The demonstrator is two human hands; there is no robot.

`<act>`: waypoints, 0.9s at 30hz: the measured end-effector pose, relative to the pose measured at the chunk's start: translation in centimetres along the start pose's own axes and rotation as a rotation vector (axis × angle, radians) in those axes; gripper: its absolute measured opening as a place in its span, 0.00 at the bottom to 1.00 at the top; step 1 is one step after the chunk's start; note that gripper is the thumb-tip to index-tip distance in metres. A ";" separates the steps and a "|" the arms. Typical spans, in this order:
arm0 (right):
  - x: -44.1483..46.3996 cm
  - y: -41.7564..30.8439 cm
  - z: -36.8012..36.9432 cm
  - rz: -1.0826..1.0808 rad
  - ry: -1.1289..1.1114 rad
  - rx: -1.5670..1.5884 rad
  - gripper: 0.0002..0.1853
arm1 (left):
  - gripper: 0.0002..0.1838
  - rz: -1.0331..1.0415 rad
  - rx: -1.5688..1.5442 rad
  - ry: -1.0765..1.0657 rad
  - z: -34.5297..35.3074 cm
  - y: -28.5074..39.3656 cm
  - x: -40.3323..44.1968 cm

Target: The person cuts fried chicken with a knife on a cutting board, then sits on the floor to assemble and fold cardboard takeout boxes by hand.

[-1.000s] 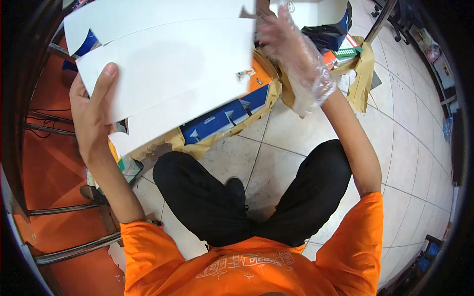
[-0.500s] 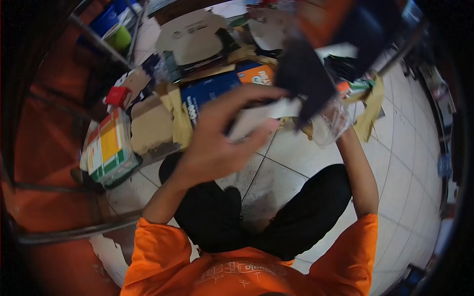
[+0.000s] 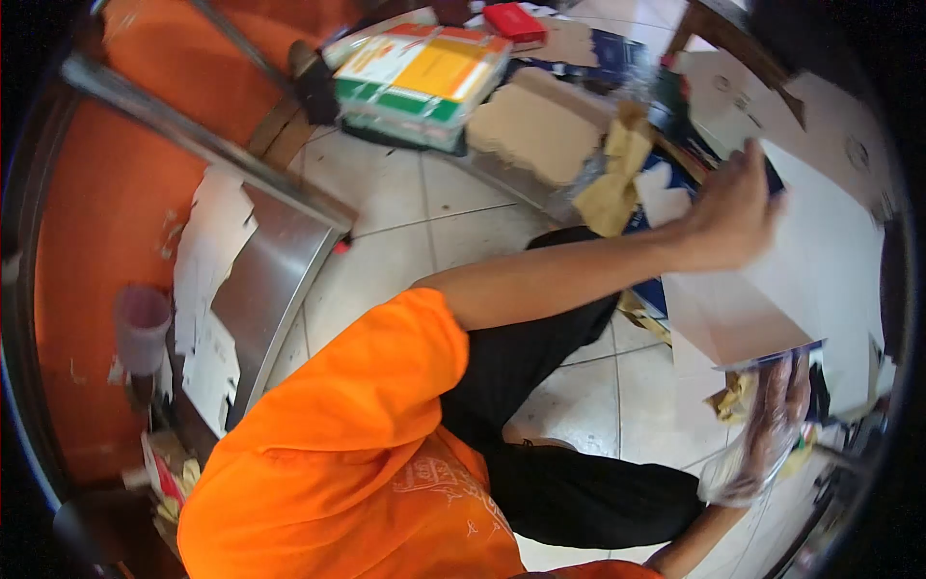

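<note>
An unfolded cardboard box (image 3: 820,232), white on its inside with a dark blue edge, stands at the right. My left hand (image 3: 735,214), bare, is at the box's near side; its fingers are blurred, and I cannot make out whether they grip the board. Below, my right hand (image 3: 772,415), in a clear plastic glove, is closed on the box's lower edge. Left of my left hand lies torn brown paper (image 3: 622,174), with dark blue packaging partly hidden under my forearm.
A wrapped green, white and yellow pack (image 3: 420,82) lies beside a brown cardboard tray (image 3: 540,125) and a red box (image 3: 514,24). Torn white card (image 3: 207,289) rests on a metal surface (image 3: 275,261) at the left. A translucent cup (image 3: 143,328) stands by the orange wall.
The view has swung to the left. The box, blurred at the upper right before, now shows its white inside, with my left hand beside it and my right hand at its lower edge.
</note>
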State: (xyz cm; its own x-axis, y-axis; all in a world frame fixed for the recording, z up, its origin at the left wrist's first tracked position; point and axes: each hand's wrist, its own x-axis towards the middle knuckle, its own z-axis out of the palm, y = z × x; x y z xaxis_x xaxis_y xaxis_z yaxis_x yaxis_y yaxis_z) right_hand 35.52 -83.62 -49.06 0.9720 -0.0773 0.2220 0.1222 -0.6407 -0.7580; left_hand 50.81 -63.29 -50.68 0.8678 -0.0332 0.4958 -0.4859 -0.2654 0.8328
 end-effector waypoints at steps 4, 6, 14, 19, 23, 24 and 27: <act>-0.4 -2.9 1.0 0.261 -0.008 0.327 0.21 | 0.55 -0.049 0.057 -0.071 0.0 1.6 -1.5; 1.1 -0.2 -0.2 0.284 0.050 0.270 0.21 | 0.56 0.060 0.064 -0.075 1.7 0.4 -1.1; 5.0 4.3 -1.4 0.246 0.340 0.342 0.25 | 0.39 0.136 -0.305 -0.028 4.9 2.8 -1.1; 4.6 1.1 -0.8 0.041 0.367 0.175 0.24 | 0.24 0.083 -0.287 -0.190 10.4 2.4 -1.1; 3.1 -0.7 -0.2 -0.090 0.383 0.107 0.23 | 0.17 -0.226 -0.967 -0.326 11.6 4.6 -0.1; 2.9 -1.1 -0.1 -0.118 0.383 0.098 0.23 | 0.21 -0.304 -1.043 -0.356 10.5 4.4 0.1; 1.7 -2.0 -0.1 -0.185 0.382 0.106 0.22 | 0.28 -0.431 -1.068 -0.340 6.7 5.2 -0.1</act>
State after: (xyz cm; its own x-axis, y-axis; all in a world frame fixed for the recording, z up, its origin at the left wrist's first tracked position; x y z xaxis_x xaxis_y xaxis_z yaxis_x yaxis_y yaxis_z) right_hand 36.89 -82.55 -47.07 0.7902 -0.2583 0.5558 0.3268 -0.5897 -0.7386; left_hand 48.87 -71.15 -48.05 0.8851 -0.4335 0.1691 0.1502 0.6101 0.7780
